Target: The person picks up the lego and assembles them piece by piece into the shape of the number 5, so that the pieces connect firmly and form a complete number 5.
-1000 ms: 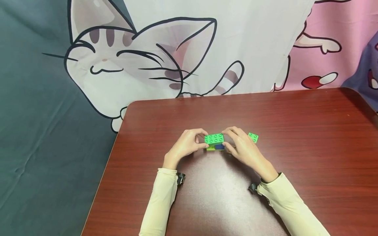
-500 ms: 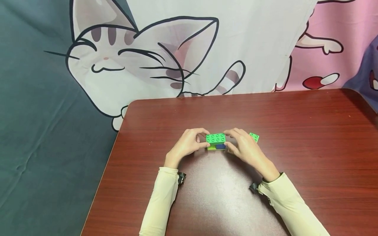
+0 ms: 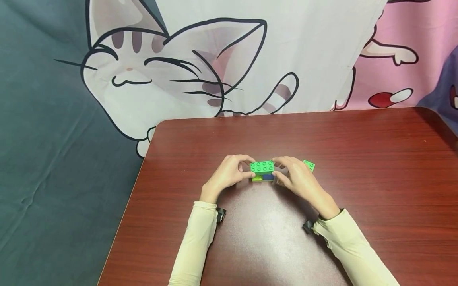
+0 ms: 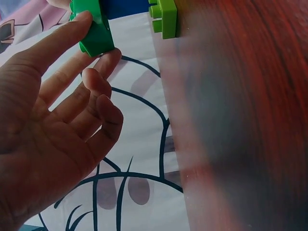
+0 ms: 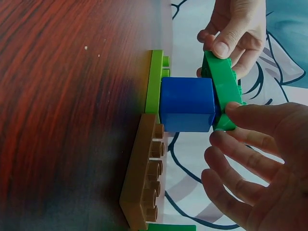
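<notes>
Both hands pinch one long green toy building brick (image 3: pixel 262 167) with studs on top, a hand at each end. My left hand (image 3: pixel 229 174) holds its left end between thumb and fingertips; in the left wrist view the thumb lies on the green brick (image 4: pixel 96 29). The right hand (image 3: pixel 298 178) has thumb and fingers at the right end. Right under the green brick stands a blue brick (image 5: pixel 186 103), on a thin lime-green brick (image 5: pixel 154 82) lying on the table. In the right wrist view the green brick is slightly tilted against the blue brick's top.
A flat brown brick (image 5: pixel 139 178) lies beside the lime-green one, mostly hidden by the right hand in the head view. Another green brick (image 3: pixel 309 165) lies behind the right hand. The brown wooden table (image 3: pixel 200 139) ends at a cartoon-cat cloth (image 3: pixel 154 91).
The head view has shifted slightly. Both hands keep their hold on the green brick over the blue one, with hardly any movement.
</notes>
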{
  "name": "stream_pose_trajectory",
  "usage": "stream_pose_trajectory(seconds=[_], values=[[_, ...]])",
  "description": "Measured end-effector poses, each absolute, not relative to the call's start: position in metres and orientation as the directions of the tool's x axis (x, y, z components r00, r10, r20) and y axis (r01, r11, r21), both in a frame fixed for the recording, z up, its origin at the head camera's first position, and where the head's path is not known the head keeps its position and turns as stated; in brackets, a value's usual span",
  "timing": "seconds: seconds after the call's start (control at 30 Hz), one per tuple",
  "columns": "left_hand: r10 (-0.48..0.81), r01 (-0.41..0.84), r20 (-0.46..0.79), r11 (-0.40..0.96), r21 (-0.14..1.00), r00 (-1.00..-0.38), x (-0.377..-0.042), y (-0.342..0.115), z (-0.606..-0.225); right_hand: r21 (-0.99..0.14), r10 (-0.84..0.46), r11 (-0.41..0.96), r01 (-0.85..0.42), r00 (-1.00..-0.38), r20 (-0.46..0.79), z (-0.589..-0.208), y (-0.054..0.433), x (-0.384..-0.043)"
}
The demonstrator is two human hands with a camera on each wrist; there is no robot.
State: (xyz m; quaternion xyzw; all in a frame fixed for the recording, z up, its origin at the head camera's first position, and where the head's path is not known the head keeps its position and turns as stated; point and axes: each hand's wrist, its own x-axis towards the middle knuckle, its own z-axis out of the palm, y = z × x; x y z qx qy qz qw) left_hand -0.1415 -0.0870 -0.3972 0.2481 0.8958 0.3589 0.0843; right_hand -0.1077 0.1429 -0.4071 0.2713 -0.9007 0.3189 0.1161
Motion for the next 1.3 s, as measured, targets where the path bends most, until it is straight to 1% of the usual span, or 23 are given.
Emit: stream_pose_trajectory(seconds=[0.1,0.33,0.83,1.13,1.3], values=[[0.505,0.384,0.026,0.62,0.685,-0.863,-0.1416,-0.0866,-0.3974,-0.52,-0.419,0.644,-0.561,-0.828,0.373,-0.4067,0.1432,-0.1075],[0.503,0.376,0.023,0.615,0.693,-0.864,-0.1411,-0.086,-0.3974,-0.581,-0.429,0.604,-0.546,-0.837,0.34,-0.4052,0.1421,-0.1075],[0.51,0.388,0.038,0.601,0.698,-0.859,-0.1408,-0.0846,-0.3959,-0.561,-0.441,0.62,-0.549,-0.835,0.33,-0.4045,0.1409,-0.1066],[0.496,0.364,0.033,0.588,0.722,-0.868,-0.1413,-0.0853,-0.3976,-0.541,-0.436,0.629,-0.558,-0.83,0.349,-0.4056,0.1414,-0.1066],[0.492,0.351,0.024,0.587,0.73,-0.87,-0.1409,-0.0854,-0.3987,-0.55,-0.434,0.623,-0.556,-0.831,0.349,-0.4067,0.1421,-0.107]])
